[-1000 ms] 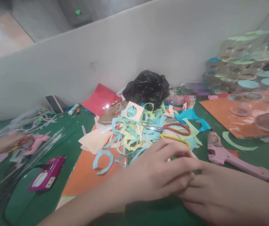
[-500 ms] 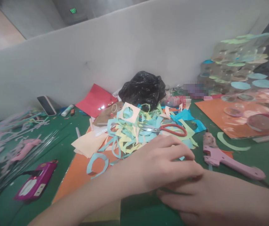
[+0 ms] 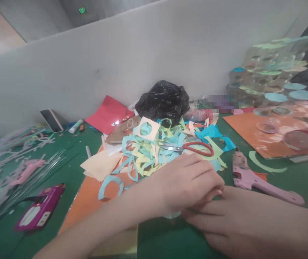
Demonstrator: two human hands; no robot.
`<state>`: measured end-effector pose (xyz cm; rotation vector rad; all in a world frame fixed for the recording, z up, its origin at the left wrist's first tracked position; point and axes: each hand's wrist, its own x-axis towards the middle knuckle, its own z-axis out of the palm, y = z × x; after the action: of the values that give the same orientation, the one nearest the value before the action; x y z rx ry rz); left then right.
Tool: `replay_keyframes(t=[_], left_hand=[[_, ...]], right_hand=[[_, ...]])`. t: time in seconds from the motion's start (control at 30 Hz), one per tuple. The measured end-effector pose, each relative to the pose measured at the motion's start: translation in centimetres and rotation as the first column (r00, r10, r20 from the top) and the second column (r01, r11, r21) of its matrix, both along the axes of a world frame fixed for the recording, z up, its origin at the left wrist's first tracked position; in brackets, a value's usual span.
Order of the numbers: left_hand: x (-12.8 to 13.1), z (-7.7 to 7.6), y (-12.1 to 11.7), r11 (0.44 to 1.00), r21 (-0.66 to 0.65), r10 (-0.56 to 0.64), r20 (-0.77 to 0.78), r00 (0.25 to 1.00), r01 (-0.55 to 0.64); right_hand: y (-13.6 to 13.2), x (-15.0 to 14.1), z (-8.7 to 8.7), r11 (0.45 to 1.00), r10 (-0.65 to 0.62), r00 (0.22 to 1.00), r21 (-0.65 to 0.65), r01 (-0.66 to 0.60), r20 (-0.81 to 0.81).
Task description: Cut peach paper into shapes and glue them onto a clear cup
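Observation:
My left hand (image 3: 189, 181) reaches in from the lower left with its fingers curled. It crosses over the fingertips of my right hand (image 3: 224, 221), which comes from the lower right with its fingers bent together. A pale bluish, translucent edge (image 3: 173, 215) peeks out under my left palm; what it belongs to is hidden. Just beyond the hands, red-handled scissors (image 3: 198, 148) lie on a heap of cut paper scraps (image 3: 148, 158) in blue, yellow-green and peach. A pink glue gun (image 3: 267, 187) lies to the right of my hands.
A magenta device (image 3: 40, 208), thin clear strands and a phone (image 3: 51, 120) are at left. A black plastic bag (image 3: 163, 100) sits by the grey partition (image 3: 111, 64). Stacked clear cups with paper discs (image 3: 275, 68) stand at right, near an orange sheet (image 3: 240, 127).
My left hand's fingers have drawn in a little to the left and curled more. A pale edge now shows beneath it. My right hand has stayed nearly in place.

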<state>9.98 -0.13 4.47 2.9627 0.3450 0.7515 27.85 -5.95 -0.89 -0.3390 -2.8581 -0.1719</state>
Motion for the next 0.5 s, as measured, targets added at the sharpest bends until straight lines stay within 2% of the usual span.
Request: replay_keyframes(t=[0.1, 0.23, 0.37, 0.5], left_hand=[[-0.1, 0.0, 0.0, 1.000, -0.011, -0.001, -0.001, 1.000, 0.001], [-0.7, 0.2, 0.3, 0.994, -0.109, 0.023, 0.009, 1.000, -0.022], [-1.2, 0.9, 0.5, 0.980, -0.190, 0.055, 0.014, 0.998, -0.052], [-1.9, 1.5, 0.9, 0.973, -0.199, 0.118, -0.005, 0.993, -0.117]], right_hand=[[0.1, 0.4, 0.5, 1.000, -0.020, 1.000, -0.003, 0.020, 0.002], [0.4, 1.0, 1.3, 0.999, -0.014, 0.998, 0.031, 0.012, 0.063], [0.9, 1.3, 2.3, 0.998, -0.001, 0.996, 0.062, -0.005, 0.094], [1.2, 1.6, 2.9, 0.996, 0.002, 0.997, 0.083, -0.008, 0.072]])
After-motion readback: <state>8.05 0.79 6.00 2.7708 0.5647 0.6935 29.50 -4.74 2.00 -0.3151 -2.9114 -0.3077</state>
